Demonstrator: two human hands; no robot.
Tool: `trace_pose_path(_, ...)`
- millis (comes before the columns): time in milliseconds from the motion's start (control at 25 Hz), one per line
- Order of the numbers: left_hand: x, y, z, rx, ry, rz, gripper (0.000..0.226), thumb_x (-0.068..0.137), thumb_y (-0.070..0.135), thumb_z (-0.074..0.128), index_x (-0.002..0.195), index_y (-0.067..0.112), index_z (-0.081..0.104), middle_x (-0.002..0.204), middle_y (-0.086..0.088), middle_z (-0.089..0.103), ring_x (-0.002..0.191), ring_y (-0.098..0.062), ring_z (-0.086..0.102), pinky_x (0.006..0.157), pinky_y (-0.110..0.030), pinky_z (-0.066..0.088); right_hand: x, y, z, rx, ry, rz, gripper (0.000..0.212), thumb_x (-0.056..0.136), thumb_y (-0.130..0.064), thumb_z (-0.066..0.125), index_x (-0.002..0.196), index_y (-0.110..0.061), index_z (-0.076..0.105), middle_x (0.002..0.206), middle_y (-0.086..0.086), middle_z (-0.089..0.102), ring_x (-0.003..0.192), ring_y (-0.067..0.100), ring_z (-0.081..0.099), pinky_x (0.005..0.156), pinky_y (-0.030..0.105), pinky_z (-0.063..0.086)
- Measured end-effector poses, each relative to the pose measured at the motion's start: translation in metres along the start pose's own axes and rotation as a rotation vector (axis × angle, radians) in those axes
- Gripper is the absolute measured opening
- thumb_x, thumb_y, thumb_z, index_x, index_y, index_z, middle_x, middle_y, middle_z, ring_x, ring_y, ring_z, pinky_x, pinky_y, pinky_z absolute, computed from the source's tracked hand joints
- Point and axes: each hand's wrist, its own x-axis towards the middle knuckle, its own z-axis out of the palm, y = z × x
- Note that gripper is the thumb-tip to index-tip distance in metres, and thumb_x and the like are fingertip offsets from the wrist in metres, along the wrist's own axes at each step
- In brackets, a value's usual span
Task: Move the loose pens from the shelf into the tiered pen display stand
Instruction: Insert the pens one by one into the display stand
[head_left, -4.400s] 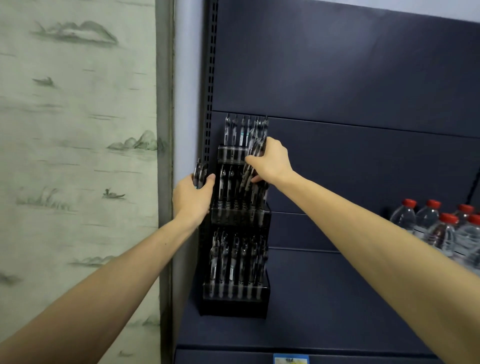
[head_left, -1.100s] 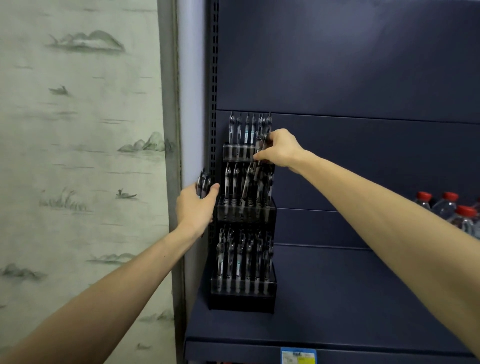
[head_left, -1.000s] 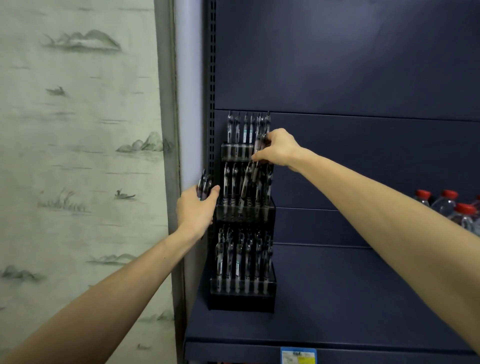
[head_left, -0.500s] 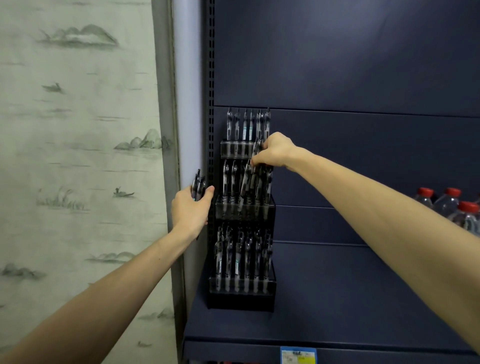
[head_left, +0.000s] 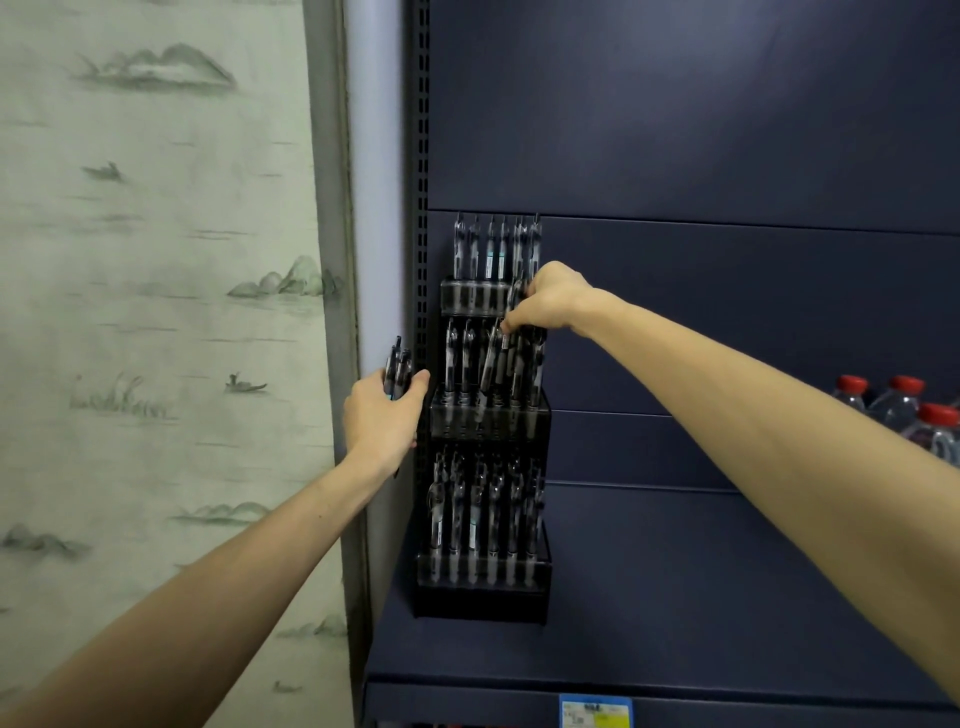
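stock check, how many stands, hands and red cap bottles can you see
pen stand: 1
hands: 2, left hand and right hand
red cap bottles: 3 in view, at the frame edge
total: 6

two bare forearms, no sleeves, watch or rings.
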Motion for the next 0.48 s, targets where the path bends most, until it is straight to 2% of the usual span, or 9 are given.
trace_pose_path(40,-0.0002,0.0004,0.0002,0.000,0.000,0.005,0.039,0.096,0.032,0.070,0.064,0.020,0.051,0.060,-0.008,0.056,0.047,-0.022,0.052,0.042,-0.026,0.046,-0.0006,-0.0013,0.0009,0.001,-0.005,0.004,0.049,0.076,-0.033,0.089,0.070,-0.014,0.045,0.082,0.000,0.053,0.076,0.019,0.054,0.075,0.033,0.047)
trace_pose_path(80,-0.0002,0.0000,0.0003,0.004,0.000,0.009,0.039,0.096,0.032,0.070,0.064,0.020,0.051,0.060,-0.007,0.056,0.047,-0.022,0.052,0.042,-0.025,0.046,-0.0014,-0.0027,0.0019,-0.003,-0.003,0.004,0.049,0.077,-0.033,0.089,0.069,-0.015,0.043,0.075,-0.001,0.048,0.072,0.019,0.051,0.073,0.034,0.047)
trace_pose_path(240,0.0017,-0.0043,-0.0008,0.016,0.004,0.008,0.041,0.095,0.035,0.070,0.064,0.018,0.049,0.059,-0.009,0.056,0.047,-0.024,0.052,0.044,-0.028,0.047,-0.0006,-0.0027,0.0037,-0.049,0.031,-0.016,0.040,0.078,-0.035,0.088,0.085,-0.011,0.056,0.100,0.002,0.062,0.095,0.025,0.063,0.078,0.036,0.055)
trace_pose_path(360,0.0018,-0.0056,-0.0013,0.019,0.003,0.010,0.040,0.095,0.034,0.070,0.064,0.018,0.050,0.057,-0.009,0.056,0.045,-0.023,0.052,0.046,-0.031,0.048,-0.0013,-0.0025,0.0055,-0.066,0.019,-0.018,0.046,0.078,-0.035,0.088,0.106,-0.007,0.065,0.108,0.001,0.059,0.104,0.026,0.064,0.087,0.039,0.057)
trace_pose_path(400,0.0017,-0.0061,-0.0013,0.022,0.002,0.006,0.040,0.095,0.034,0.070,0.065,0.017,0.050,0.057,-0.009,0.055,0.044,-0.023,0.052,0.046,-0.032,0.049,-0.0014,-0.0028,0.0055,-0.075,0.006,-0.015,0.046,0.079,-0.035,0.088,0.108,-0.007,0.065,0.105,0.001,0.059,0.102,0.027,0.064,0.084,0.039,0.058)
trace_pose_path(480,0.0015,-0.0076,-0.0010,0.019,0.001,-0.001,0.040,0.094,0.034,0.071,0.066,0.016,0.050,0.058,-0.009,0.055,0.045,-0.023,0.052,0.045,-0.031,0.049,-0.0015,-0.0039,0.0047,-0.112,-0.005,-0.013,0.038,0.079,-0.036,0.087,0.091,-0.011,0.061,0.095,0.002,0.060,0.090,0.026,0.062,0.070,0.035,0.054)
